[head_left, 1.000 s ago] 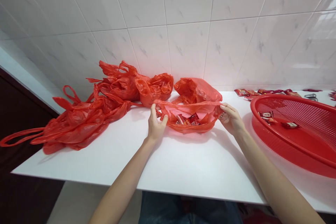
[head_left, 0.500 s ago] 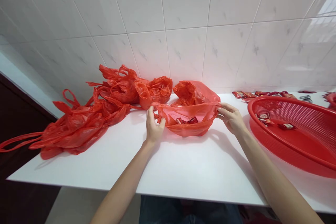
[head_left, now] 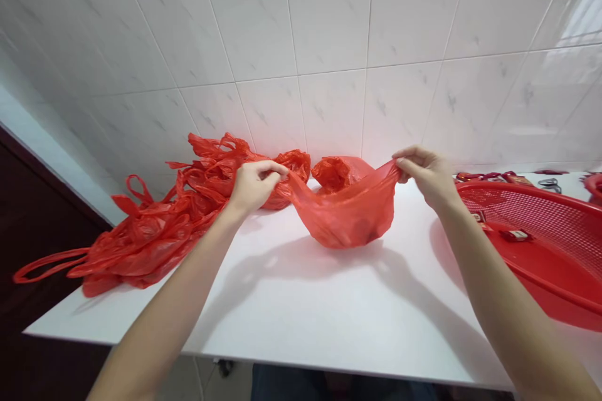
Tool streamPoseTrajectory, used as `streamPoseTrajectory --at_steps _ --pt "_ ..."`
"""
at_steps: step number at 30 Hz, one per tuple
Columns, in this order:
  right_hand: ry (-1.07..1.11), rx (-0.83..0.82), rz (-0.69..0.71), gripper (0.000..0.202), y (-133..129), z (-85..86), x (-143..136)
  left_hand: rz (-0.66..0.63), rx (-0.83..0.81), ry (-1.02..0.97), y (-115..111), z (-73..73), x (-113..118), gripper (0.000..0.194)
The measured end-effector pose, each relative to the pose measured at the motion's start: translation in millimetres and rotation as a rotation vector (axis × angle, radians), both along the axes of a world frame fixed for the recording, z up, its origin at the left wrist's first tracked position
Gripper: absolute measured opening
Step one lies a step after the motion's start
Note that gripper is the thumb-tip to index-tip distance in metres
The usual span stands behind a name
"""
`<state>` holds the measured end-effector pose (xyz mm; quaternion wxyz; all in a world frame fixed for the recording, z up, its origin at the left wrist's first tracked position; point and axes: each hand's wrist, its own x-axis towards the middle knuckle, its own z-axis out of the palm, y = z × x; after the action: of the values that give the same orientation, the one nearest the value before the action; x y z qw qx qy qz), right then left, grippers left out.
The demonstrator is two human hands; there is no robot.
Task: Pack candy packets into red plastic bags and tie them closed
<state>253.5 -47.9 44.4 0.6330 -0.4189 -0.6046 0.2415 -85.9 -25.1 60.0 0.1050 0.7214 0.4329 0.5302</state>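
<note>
A thin red plastic bag hangs stretched between my two hands, lifted over the white table. My left hand pinches one end of it, and my right hand pinches the opposite end. The bag sags in the middle; darker shapes show faintly through its lower right side. Its contents are otherwise hidden. Just behind it sits another red bag, its mouth crumpled.
Several red plastic bags are heaped at the left along the wall. On the right stands a red mesh basket with a few small wrapped packets inside. More packets and metal clips lie behind the basket.
The bag has risen off the table and been pulled wider, its mouth no longer showing the packets inside. My left hand has moved left and up, my right hand slightly up and right.
</note>
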Motion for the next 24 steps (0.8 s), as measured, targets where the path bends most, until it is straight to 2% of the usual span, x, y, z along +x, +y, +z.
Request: streamPoseTrajectory --at_steps 3,6,9,12,16,21,24 --pt "-0.053 -0.017 0.028 0.005 -1.3 1.9 -4.3 -0.044 -0.037 -0.012 -13.7 28.0 11.1 0.023" --pt "0.027 0.043 0.060 0.009 -5.8 8.8 -10.7 -0.031 0.002 -0.098 -28.4 54.5 25.2 0.027" --pt "0.004 0.052 0.149 0.016 -10.9 16.0 -23.9 -0.112 -0.137 -0.046 -39.6 68.1 42.7 0.025" --pt "0.036 0.068 0.239 0.024 -14.8 17.9 -40.7 -0.179 -0.196 -0.032 -44.8 65.4 59.1 0.020" --pt "0.046 0.066 0.299 0.026 -19.0 14.5 -59.3 -0.256 -0.241 0.052 -44.7 48.7 76.0 0.022" --pt "0.006 0.082 0.240 0.021 -25.4 13.4 -71.6 -0.337 -0.179 0.201 -46.8 30.6 100.6 0.042" --pt "0.039 0.105 0.218 0.019 -27.7 13.4 -70.7 -0.360 -0.157 0.215 -46.9 24.9 112.6 0.026"
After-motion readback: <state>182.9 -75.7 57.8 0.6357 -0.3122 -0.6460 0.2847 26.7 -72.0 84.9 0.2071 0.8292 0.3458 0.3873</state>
